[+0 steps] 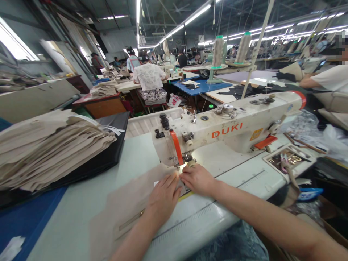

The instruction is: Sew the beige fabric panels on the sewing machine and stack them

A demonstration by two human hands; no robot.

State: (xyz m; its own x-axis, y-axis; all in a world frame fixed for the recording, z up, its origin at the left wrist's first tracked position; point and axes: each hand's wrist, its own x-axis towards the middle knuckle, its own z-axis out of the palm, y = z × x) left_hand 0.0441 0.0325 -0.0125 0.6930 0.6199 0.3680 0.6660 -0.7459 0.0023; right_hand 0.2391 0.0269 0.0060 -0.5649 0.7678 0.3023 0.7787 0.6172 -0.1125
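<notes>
A beige fabric panel [122, 195] lies on the sewing machine's pale bed, its far end at the needle area [179, 167]. On top of the panel my left hand [163, 197] rests flat, fingers stretched toward the needle. My right hand [198, 179] is just beside it, fingers bent and pressed together at the fabric's edge close to the presser foot; the fingertips partly hide what they pinch. A narrow slot with a small gold-coloured piece [141, 212] shows in the panel near my left wrist. The white sewing machine [228, 123], marked DUKI, stands right behind both hands.
Left of the machine, a thick stack of beige fabric pieces [54, 148] sits on black material [119, 141]. A tray [288, 159] with scissors and metal rings is on the right. Thread cones [218, 52] stand behind; other people work at tables beyond.
</notes>
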